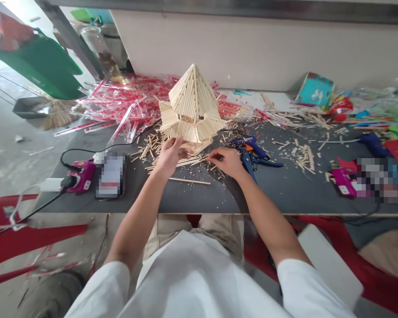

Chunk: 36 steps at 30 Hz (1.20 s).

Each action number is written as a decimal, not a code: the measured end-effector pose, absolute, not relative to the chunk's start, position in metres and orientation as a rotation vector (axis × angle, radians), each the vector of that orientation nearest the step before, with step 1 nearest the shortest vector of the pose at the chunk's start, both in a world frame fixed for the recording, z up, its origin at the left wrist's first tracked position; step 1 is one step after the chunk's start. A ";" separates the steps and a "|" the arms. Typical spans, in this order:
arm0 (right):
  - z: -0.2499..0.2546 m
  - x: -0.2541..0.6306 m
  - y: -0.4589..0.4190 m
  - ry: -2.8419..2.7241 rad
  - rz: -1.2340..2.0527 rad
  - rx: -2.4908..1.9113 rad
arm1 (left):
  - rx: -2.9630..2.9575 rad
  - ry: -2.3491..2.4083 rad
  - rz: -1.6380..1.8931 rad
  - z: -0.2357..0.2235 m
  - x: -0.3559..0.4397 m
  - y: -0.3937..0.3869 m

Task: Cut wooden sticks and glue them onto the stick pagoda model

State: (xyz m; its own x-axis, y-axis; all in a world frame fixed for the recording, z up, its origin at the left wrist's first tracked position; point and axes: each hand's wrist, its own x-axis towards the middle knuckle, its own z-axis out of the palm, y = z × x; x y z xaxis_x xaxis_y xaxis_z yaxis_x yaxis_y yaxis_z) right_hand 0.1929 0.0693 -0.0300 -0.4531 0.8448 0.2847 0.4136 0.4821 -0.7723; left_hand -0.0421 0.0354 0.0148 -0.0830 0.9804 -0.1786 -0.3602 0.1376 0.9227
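While the wooden model (194, 95) is pinched by the left hand (170, 154), the stick (204, 158) seemingly nipped in the right hand (227, 161) is best kept steady.

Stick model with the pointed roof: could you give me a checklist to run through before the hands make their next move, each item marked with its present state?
1. Stick model upright, roof tip up: ok.
2. Left hand on the model's lower edge: ok, the thumb shows there.
3. Right hand gripping a stick: cannot tell; its fingertips are close together, but what they hold is unclear.
4. Space under the model clear: not ok, loose sticks lie around and below it.
5. Right hand well clear of tools: not ok, a blue-handled tool lies right beside it.
6. Phone apart from the left forearm: ok.
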 end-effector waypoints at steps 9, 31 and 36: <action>-0.034 0.195 0.072 -2.067 0.818 -1.044 | 0.833 1.085 1.376 0.005 -0.042 0.044; -0.037 0.192 0.071 -2.159 0.689 -1.079 | 2.401 1.522 0.531 -0.014 -0.080 0.021; -0.045 0.186 0.068 -2.297 0.580 -1.038 | 2.410 1.515 0.564 -0.021 -0.079 0.024</action>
